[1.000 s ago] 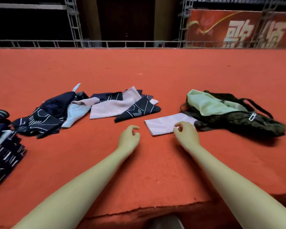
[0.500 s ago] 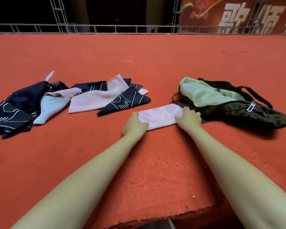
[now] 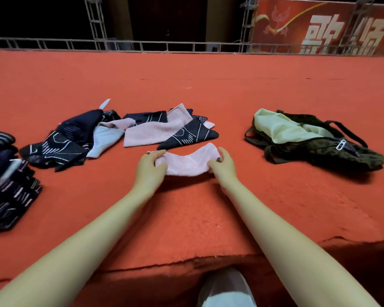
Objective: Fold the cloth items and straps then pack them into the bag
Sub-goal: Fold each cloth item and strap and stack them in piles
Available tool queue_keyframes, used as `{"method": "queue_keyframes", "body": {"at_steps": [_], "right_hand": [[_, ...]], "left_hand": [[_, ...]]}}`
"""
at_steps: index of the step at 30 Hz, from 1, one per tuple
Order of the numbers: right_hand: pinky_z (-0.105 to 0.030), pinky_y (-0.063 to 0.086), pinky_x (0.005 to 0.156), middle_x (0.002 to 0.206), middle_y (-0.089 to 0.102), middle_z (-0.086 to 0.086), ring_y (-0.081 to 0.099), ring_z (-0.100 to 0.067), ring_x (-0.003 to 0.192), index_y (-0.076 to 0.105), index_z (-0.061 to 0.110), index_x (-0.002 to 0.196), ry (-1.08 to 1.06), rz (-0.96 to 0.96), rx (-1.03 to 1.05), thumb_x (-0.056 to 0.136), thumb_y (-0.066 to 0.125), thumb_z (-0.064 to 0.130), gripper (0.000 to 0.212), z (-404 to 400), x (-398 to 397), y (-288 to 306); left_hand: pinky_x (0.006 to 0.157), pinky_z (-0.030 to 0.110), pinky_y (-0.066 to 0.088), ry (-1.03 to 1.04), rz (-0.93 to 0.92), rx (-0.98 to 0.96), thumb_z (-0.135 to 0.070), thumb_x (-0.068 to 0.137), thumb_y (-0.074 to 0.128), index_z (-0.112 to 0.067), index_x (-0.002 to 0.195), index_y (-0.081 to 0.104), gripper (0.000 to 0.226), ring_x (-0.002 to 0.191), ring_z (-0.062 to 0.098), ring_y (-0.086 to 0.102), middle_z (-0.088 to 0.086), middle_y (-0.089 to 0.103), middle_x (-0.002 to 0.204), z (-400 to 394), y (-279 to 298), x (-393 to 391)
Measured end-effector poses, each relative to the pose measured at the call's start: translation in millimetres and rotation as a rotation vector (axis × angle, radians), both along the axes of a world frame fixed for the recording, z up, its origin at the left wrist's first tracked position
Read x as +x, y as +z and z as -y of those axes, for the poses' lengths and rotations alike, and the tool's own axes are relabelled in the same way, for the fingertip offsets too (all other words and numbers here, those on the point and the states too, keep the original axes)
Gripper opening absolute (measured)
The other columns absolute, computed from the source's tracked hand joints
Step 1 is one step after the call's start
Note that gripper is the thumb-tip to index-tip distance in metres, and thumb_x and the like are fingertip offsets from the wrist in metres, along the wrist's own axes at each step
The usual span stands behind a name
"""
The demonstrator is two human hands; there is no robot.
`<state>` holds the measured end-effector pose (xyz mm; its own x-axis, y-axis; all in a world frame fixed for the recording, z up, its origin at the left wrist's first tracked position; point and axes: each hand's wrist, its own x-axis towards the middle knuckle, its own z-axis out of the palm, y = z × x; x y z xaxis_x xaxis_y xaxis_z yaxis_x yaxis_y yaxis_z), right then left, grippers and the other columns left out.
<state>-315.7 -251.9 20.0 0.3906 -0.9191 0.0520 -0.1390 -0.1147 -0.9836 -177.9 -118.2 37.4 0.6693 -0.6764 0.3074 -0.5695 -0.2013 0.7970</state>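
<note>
Fingers of left hand [image 3: 150, 168] and right hand [image 3: 222, 166] curled round opposite ends of a pale pink folded cloth [image 3: 187, 161], lifted just off the orange carpeted tabletop [image 3: 186, 218]. Beyond, loose navy and pink cloths [image 3: 142, 129]. Right, an open dark camouflage bag [image 3: 315, 147].
</note>
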Motion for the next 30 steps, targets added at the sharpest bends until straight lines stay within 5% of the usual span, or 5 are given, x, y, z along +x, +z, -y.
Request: {"method": "queue_keyframes", "body": {"at_steps": [4,11,18,24,30], "right_hand": [[-0.038,0.042,0.105,0.139,0.047,-0.007,0.049,-0.022,0.124,0.033,0.011,0.145,0.098,0.077,0.054,0.068,0.052,0.013,0.079,-51,28,-1],[-0.027,0.037,0.103,0.136,0.048,-0.003,0.047,-0.018,0.125,0.039,0.006,0.141,-0.064,0.132,0.055,0.087,0.058,0.011,0.057,-76,40,-14],[-0.021,0.044,0.076,0.1,0.065,0.001,0.058,-0.01,0.088,0.062,0.011,0.109,-0.125,0.246,-0.037,0.086,0.06,0.004,0.024,-78,36,-22],[-0.025,0.043,0.095,0.117,0.058,0.001,0.055,-0.012,0.108,0.041,0.011,0.141,-0.048,0.234,0.033,0.081,0.067,0.011,0.065,-78,44,-20],[-0.032,0.045,0.101,0.128,0.061,-0.005,0.056,-0.012,0.114,0.054,0.014,0.132,0.008,0.175,-0.074,0.083,0.057,0.014,0.049,-77,55,-18]], "left_hand": [[0.097,0.014,0.027,0.123,-0.103,0.003,0.003,0.082,0.052,-0.004,0.128,0.058,0.047,0.124,0.024,0.047,0.017,0.053,0.131,-45,-16,30],[0.097,0.019,0.032,0.21,-0.174,-0.073,0.003,0.081,0.055,-0.003,0.124,0.061,0.044,0.121,0.025,0.051,0.018,0.057,0.127,-85,-40,36],[0.098,0.025,0.033,0.274,-0.202,-0.107,0.0,0.086,0.051,-0.005,0.133,0.052,0.048,0.116,0.028,0.05,0.017,0.05,0.13,-92,-35,25],[0.097,0.027,0.035,0.295,-0.091,-0.065,-0.001,0.083,0.054,-0.008,0.127,0.058,0.045,0.111,0.03,0.051,0.016,0.051,0.122,-90,-39,27],[0.103,0.031,0.029,0.339,-0.039,-0.063,-0.001,0.08,0.056,-0.01,0.118,0.061,0.039,0.117,0.031,0.043,0.016,0.05,0.121,-89,-42,26]]}}
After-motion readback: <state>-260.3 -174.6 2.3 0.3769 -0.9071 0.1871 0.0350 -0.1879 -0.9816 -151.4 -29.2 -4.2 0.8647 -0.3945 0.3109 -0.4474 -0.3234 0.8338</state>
